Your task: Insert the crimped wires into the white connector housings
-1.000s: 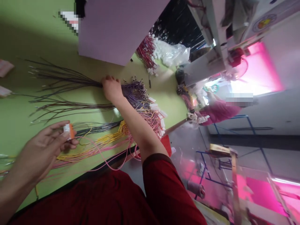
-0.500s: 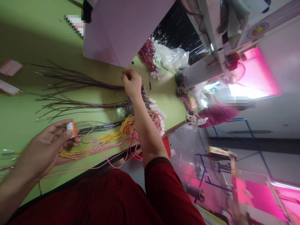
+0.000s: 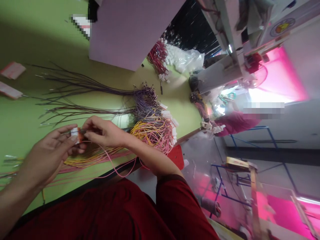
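Between thumb and fingers, my left hand (image 3: 56, 146) grips a white and orange connector (image 3: 75, 135). A pink wire (image 3: 110, 156) trails from it in a loop to the right. My right hand (image 3: 103, 131) is pinched at the connector's right side, on a thin dark wire whose end lies against the connector; whether it is inserted I cannot tell. Under and beside the hands run yellow wires (image 3: 100, 151). Farther up the table lie bundles of dark wires (image 3: 100, 87) and brown wires (image 3: 100, 111), their tips fanned out to the left.
White connectors (image 3: 168, 116) end the heaped wires on the green table (image 3: 180, 103). A pale purple panel (image 3: 122, 33) stands at the back. Red wires (image 3: 157, 56) lie by a clear plastic bag (image 3: 190, 60). A person in pink (image 3: 232, 123) is farther off. A red stool (image 3: 176, 158) stands below the table edge.
My right hand has come from the dark wire bundle leftward and toward me, to the connector, bringing a thin dark wire. My left hand stays in place with the connector.
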`<control>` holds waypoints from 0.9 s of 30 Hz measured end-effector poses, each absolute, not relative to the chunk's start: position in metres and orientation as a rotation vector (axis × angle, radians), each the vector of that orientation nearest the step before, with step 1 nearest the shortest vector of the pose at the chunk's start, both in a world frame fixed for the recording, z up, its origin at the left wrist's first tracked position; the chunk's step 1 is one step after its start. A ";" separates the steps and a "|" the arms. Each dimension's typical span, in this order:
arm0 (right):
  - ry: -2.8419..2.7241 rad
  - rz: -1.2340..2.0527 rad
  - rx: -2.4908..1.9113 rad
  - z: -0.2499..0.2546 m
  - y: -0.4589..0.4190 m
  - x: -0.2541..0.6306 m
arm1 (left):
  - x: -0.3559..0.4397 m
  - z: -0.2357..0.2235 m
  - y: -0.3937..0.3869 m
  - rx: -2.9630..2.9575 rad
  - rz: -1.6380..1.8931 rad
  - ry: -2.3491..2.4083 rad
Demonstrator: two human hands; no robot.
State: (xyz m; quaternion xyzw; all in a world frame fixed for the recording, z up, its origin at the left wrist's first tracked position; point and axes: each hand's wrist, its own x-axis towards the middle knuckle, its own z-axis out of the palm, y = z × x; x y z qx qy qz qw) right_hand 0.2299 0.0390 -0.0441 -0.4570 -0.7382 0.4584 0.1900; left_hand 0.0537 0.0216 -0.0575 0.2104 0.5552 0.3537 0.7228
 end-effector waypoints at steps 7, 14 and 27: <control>-2.270 1.135 -1.125 -0.043 0.035 0.237 | 0.056 -0.059 0.021 0.455 0.816 1.226; -1.906 1.005 -1.542 -0.050 0.023 0.239 | 0.055 -0.057 0.019 0.528 0.835 1.178; -1.873 0.815 -1.431 -0.045 0.012 0.242 | 0.059 -0.056 0.023 0.578 0.813 1.151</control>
